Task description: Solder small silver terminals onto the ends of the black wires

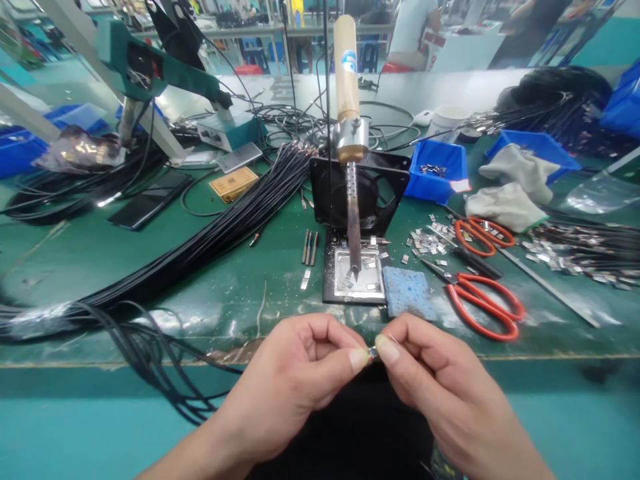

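Note:
My left hand [310,367] and my right hand [430,373] meet just in front of the bench edge. Between their pinched thumbs and fingertips sits a small metal connector [373,353]; most of it is hidden, and I cannot tell whether a wire is on it. Beyond the hands, a soldering iron [353,220] with a wooden handle hangs tip down over a shallow metal tray [343,283]. Right of the tray lies a blue sponge [409,293]. Small metal pieces [430,241] are scattered farther right.
Red-handled scissors [487,307] and orange-handled scissors [483,237] lie at right. A black fan [320,193] stands behind the iron. A thick bundle of black cables [200,247] crosses the left side. Blue bins [435,170], a phone [149,200] and gloves [507,207] lie farther back.

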Demonstrator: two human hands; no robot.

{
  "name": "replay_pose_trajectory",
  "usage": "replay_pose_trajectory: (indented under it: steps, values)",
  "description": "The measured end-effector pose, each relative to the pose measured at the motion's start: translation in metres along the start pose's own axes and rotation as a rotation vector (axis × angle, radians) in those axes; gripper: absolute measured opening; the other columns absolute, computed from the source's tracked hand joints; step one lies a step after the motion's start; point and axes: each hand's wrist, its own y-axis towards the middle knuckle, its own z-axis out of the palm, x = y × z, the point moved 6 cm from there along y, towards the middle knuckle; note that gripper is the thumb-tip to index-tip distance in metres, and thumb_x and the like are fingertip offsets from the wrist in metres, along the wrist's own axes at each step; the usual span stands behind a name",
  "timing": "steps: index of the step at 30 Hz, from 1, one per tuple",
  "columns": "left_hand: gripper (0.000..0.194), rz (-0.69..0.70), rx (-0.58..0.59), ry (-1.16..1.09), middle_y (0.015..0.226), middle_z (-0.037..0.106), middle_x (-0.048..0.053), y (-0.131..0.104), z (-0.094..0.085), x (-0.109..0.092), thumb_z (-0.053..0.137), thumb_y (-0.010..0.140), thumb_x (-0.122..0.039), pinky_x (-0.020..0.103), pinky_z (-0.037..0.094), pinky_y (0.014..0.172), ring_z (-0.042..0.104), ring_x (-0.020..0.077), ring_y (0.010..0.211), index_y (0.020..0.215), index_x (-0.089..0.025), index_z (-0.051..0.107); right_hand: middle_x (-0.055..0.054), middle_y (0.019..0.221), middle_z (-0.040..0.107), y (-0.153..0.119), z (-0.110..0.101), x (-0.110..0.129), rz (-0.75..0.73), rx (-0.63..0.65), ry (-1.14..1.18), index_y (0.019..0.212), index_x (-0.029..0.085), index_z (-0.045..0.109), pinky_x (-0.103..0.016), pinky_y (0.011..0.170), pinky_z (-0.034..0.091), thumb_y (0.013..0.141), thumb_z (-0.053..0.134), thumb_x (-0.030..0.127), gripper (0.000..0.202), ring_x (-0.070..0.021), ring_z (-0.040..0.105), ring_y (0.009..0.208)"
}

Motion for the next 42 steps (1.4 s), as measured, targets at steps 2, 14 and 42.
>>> replay_pose_trajectory:
  steps: [2, 14, 42]
  values:
    - [0.021, -0.013, -0.014, -0.004, 0.074, 0.060, -0.001, 0.000, 0.001, -0.001, 0.077, 0.086, -0.029, 0.021, 0.019, 0.043, 0.031, 0.0026, 0.046, 0.076, -0.015, 0.066, 0.006, 0.065, 0.039, 0.000, 0.000, 0.001, -0.012, -0.018, -0.012, 0.080, 0.021, 0.055, -0.024, 0.052, 0.031, 0.104, 0.052, 0.047, 0.035, -0.0112, 0.033, 0.059]
    - [0.019, 0.045, -0.003, -0.067, 0.088, 0.068, 0.004, 0.004, 0.000, -0.006, 0.077, 0.085, -0.025, 0.018, 0.021, 0.042, 0.033, 0.0006, 0.046, 0.074, -0.013, 0.066, 0.007, 0.065, 0.038, -0.002, 0.000, -0.002, 0.048, -0.060, 0.057, 0.086, 0.022, 0.057, -0.024, 0.050, 0.028, 0.101, 0.056, 0.052, 0.033, -0.0109, 0.031, 0.057]
    - [0.022, 0.009, -0.130, -0.195, 0.072, 0.064, -0.001, 0.018, -0.010, -0.006, 0.081, 0.083, -0.026, 0.017, 0.022, 0.042, 0.035, 0.0000, 0.042, 0.074, -0.013, 0.066, 0.001, 0.085, 0.074, -0.003, -0.017, -0.009, -0.269, -0.414, -0.091, 0.115, 0.031, 0.068, -0.024, 0.051, 0.055, 0.102, 0.059, 0.027, 0.017, -0.0115, 0.063, 0.054]
